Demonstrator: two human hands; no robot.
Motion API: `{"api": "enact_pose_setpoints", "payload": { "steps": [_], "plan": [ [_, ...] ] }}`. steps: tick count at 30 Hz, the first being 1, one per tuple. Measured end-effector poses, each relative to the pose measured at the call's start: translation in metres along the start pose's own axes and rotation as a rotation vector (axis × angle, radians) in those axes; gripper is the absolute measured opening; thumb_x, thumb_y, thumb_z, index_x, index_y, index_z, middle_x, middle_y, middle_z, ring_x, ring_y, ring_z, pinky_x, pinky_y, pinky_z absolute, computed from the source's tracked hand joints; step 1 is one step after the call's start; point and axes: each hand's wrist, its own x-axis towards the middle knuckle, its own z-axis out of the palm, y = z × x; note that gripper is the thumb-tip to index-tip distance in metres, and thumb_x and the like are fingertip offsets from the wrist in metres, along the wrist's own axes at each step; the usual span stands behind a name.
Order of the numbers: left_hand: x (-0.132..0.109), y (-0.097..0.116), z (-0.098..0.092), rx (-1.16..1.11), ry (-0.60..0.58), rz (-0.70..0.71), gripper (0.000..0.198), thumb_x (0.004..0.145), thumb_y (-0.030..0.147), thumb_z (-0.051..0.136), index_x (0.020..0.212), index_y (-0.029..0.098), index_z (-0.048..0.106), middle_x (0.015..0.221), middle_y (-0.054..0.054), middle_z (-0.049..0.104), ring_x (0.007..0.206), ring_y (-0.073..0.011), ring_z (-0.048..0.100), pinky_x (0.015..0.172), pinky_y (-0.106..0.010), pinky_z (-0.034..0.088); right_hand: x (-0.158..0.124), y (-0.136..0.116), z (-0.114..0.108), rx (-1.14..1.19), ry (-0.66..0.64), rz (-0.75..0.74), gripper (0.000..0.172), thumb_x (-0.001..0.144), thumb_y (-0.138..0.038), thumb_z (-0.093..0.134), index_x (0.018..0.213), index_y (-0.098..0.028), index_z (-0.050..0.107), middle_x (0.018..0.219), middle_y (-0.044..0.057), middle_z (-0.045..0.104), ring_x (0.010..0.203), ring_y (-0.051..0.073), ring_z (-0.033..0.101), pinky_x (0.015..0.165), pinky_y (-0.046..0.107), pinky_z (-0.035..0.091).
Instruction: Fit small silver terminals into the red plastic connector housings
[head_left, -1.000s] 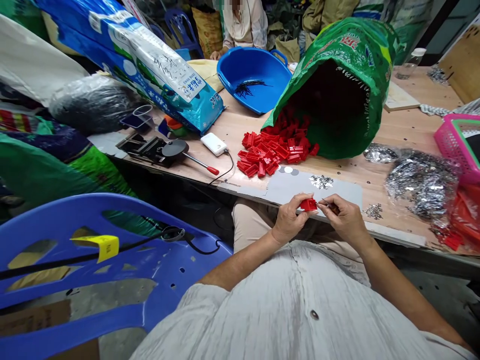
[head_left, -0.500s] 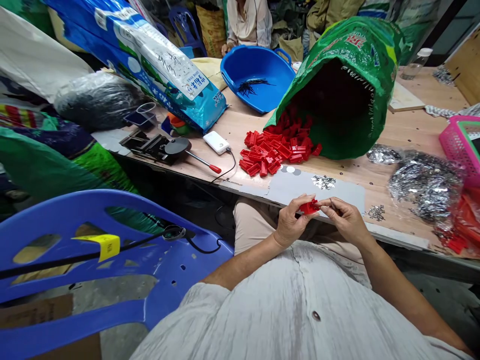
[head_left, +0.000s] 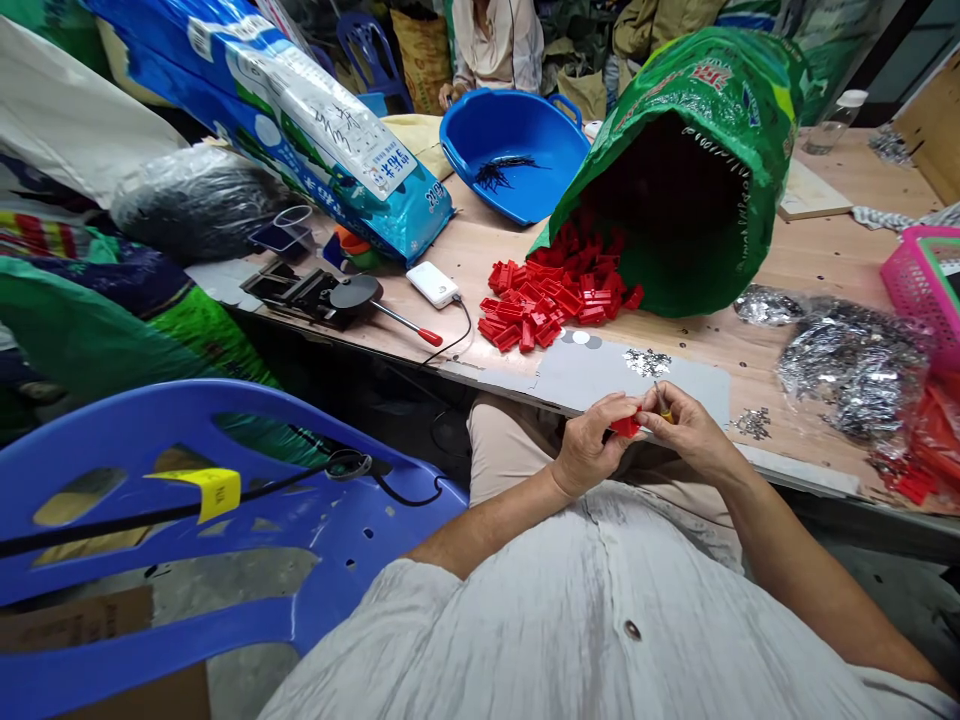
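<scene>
A cluttered wooden counter point(head_left: 810, 260) is filling the workshop view, with a green sack point(head_left: 720, 100) lying tipped on it and spilling a pile of red plastic pieces point(head_left: 547, 300). At the near edge, in front of a grey mat point(head_left: 592, 375), the left hand point(head_left: 589, 450) is pinching one red piece point(head_left: 625, 427) between thumb and fingers. The right hand point(head_left: 690, 430) is closing its fingers around a thin tool point(head_left: 661, 400) and touching the piece. Small silver parts point(head_left: 645, 362) are lying on the mat. Judging by the heaped pile, most pieces are waiting untouched; this one is in work.
</scene>
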Motion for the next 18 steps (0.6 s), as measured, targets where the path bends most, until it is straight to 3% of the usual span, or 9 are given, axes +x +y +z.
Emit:
{"api": "enact_pose_setpoints", "payload": {
  "steps": [4, 7, 11, 15, 18],
  "plan": [
    [0.001, -0.011, 0.0, -0.033, -0.019, -0.174, 0.034, 0.084, 0.027, 0.068, 0.116, 0.021, 0.058, 0.117, -0.008, 0.069, 0.112, -0.0194, 0.066, 0.1, -0.038, 0.053, 0.006, 0.012, -0.002, -0.113, 0.045, -0.017, 0.028, 0.083, -0.046, 0.064, 0.082, -0.022, 0.049, 0.079, -0.002, 0.055, 0.071, 0.014, 0.051, 0.065, 0.027, 0.043],
    [0.006, -0.025, -0.004, -0.132, -0.064, -0.29, 0.035, 0.083, 0.029, 0.07, 0.114, 0.019, 0.059, 0.118, -0.011, 0.068, 0.109, -0.0196, 0.066, 0.096, -0.035, 0.053, 0.009, 0.017, -0.006, -0.303, 0.098, -0.031, 0.027, 0.085, -0.048, 0.061, 0.095, -0.023, 0.055, 0.089, 0.001, 0.061, 0.077, 0.017, 0.056, 0.07, 0.03, 0.045],
    [0.014, -0.046, -0.016, -0.123, -0.184, -0.312, 0.03, 0.082, 0.027, 0.07, 0.108, 0.018, 0.061, 0.124, -0.013, 0.065, 0.116, -0.021, 0.062, 0.099, -0.035, 0.049, 0.01, 0.021, -0.014, -0.518, 0.114, -0.131, 0.032, 0.095, -0.043, 0.043, 0.114, -0.025, 0.063, 0.105, 0.008, 0.063, 0.097, 0.023, 0.059, 0.083, 0.037, 0.046],
    [0.021, -0.058, -0.027, -0.023, -0.31, -0.37, 0.034, 0.08, 0.026, 0.07, 0.113, 0.019, 0.062, 0.11, -0.007, 0.069, 0.103, -0.018, 0.065, 0.095, -0.033, 0.049, 0.011, 0.027, -0.015, -0.64, 0.069, -0.138, 0.03, 0.094, -0.038, 0.046, 0.11, -0.026, 0.069, 0.092, 0.007, 0.064, 0.087, 0.022, 0.063, 0.079, 0.036, 0.048],
    [0.024, -0.063, -0.029, 0.011, -0.374, -0.364, 0.035, 0.08, 0.024, 0.069, 0.115, 0.019, 0.063, 0.109, -0.006, 0.069, 0.102, -0.0176, 0.064, 0.095, -0.032, 0.048, 0.012, 0.028, -0.01, -0.672, 0.049, -0.144, 0.027, 0.093, -0.034, 0.05, 0.109, -0.026, 0.069, 0.096, 0.006, 0.068, 0.087, 0.022, 0.064, 0.079, 0.037, 0.048]
  ]
}}
